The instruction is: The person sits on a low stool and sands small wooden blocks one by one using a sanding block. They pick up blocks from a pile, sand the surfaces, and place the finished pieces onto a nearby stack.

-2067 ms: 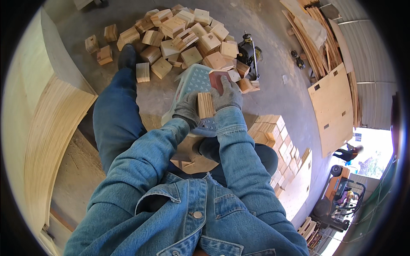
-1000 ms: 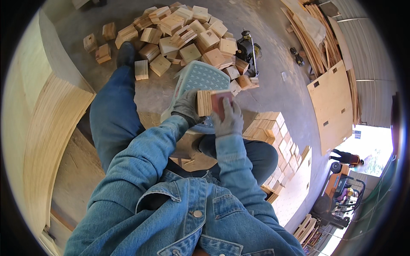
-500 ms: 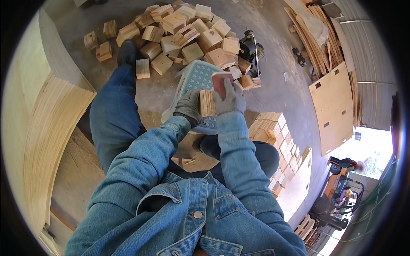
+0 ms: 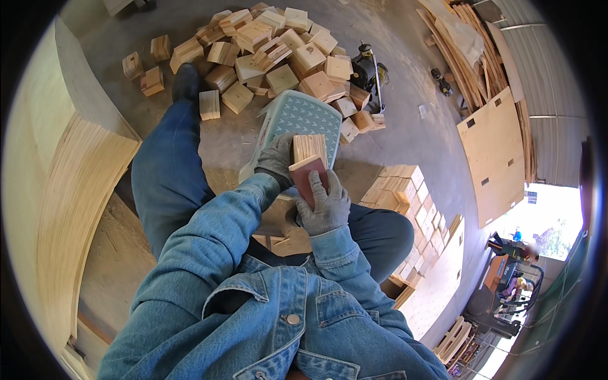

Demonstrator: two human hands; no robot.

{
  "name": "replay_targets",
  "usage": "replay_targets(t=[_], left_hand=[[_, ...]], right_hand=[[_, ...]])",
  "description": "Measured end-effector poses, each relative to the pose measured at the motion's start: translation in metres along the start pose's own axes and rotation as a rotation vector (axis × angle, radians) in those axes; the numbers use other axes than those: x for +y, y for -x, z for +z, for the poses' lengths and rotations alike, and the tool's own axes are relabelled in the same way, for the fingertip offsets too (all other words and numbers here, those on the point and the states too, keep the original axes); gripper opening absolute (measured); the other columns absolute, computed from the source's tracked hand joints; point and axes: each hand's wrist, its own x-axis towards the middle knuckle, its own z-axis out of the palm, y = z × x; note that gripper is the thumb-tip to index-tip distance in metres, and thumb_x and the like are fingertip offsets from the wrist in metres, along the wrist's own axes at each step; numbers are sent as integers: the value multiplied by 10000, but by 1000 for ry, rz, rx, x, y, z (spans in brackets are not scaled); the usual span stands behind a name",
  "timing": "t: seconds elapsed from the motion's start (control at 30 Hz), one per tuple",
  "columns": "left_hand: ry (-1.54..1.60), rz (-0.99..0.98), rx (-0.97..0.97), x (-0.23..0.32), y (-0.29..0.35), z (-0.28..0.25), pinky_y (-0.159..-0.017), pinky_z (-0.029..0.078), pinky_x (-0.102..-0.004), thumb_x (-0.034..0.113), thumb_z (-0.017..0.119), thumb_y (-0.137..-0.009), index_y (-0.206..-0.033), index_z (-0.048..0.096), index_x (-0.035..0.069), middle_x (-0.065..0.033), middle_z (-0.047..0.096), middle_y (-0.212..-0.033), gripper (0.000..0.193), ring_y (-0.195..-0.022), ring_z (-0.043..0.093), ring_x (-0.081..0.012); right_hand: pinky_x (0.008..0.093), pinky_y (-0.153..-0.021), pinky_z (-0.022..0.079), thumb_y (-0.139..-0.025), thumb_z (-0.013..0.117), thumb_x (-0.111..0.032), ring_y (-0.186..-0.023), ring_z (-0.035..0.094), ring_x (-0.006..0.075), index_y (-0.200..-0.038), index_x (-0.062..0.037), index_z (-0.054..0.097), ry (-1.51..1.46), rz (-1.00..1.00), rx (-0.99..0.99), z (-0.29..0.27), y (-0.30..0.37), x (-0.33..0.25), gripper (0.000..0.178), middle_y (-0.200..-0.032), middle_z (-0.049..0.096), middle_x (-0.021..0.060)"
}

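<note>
My left hand [image 4: 276, 158], in a grey glove, is closed on the left side of a layered plywood block [image 4: 310, 147], which it holds over a pale green plastic stool [image 4: 297, 113]. Closed around a flat sanding block with a dark red face [image 4: 306, 178] is my gloved right hand [image 4: 325, 206]. The sanding block lies tilted against the near end of the plywood block. My left fingers are partly hidden behind the wood.
A heap of wooden blocks [image 4: 278, 54] lies on the floor beyond the stool, beside a black-and-yellow power tool [image 4: 366, 71]. Stacked blocks [image 4: 415, 212] stand to the right. Tall plywood sheets [image 4: 79, 183] rise at left. A forklift [image 4: 500, 291] is at far right.
My right hand has drawn the sanding block toward me, from the plywood block's far right side to its near end. The plywood block now shows more tilted in my left hand.
</note>
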Motion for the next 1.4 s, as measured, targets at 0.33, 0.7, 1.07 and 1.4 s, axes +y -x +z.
replay_targets(t=[0.33, 0.7, 1.07, 1.4], left_hand=[[-69, 66, 40, -10, 3, 12, -1109, 481, -438, 334, 958, -664, -1417, 511, 115, -169, 599, -1328, 904, -1256, 587, -368], [-47, 35, -2, -14, -1, 8, -1108, 478, -450, 385, 921, -697, -1406, 520, 108, -196, 594, -1338, 860, -1271, 581, -392], [38, -10, -64, -32, 1, 14, -1131, 447, -442, 385, 847, -761, -1369, 549, 130, -182, 608, -1310, 723, -1284, 558, -390], [-131, 57, 50, -9, 4, 8, -1118, 465, -449, 366, 930, -672, -1412, 493, 124, -173, 581, -1338, 893, -1262, 569, -392]], right_hand=[[592, -1037, 487, -870, 780, -431, -1297, 556, 477, -1499, -217, 573, 26, 108, -3, 16, -128, 12, 696, -1521, 490, 189], [596, -1009, 485, -860, 783, -453, -1253, 575, 484, -1476, -218, 600, 36, 58, 3, 6, -57, -3, 685, -1511, 492, 203], [570, -1033, 488, -828, 820, -383, -1256, 593, 455, -1459, -170, 618, 37, -42, 34, 2, -48, -9, 696, -1478, 539, 232], [571, -1041, 494, -885, 751, -478, -1315, 561, 440, -1538, -227, 541, 59, 137, -51, 23, -146, 9, 730, -1506, 485, 194]])
